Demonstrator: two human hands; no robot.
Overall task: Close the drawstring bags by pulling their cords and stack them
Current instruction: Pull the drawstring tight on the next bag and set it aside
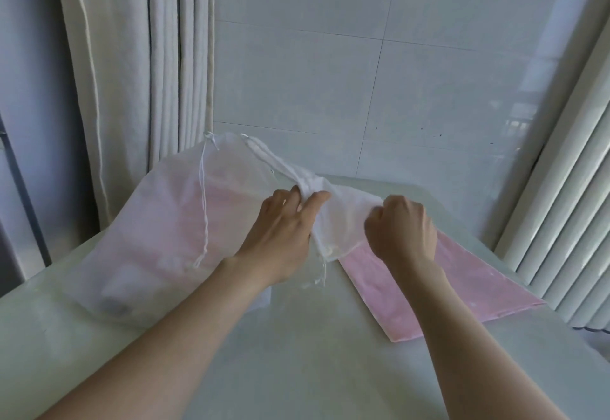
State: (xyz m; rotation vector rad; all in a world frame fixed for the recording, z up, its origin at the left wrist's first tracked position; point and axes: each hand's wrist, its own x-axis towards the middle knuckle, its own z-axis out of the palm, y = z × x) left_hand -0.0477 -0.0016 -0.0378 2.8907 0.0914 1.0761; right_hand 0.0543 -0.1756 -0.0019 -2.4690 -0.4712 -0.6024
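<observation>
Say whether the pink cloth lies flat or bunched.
Flat: the pink cloth lies smooth on the table, far end under the white bag.

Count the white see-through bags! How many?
2 that I can tell apart: a large bag at the left of the table with something pink inside, and a smaller bag in the middle, gripped by the left hand and right hand. Others may hide beneath.

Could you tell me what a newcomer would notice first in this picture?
At the centre, the left hand pinches the gathered top of a small white drawstring bag and the right hand grips its other edge. To their left lies a larger sheer bag with something pink inside; a pink cloth lies flat on the table at right.
</observation>
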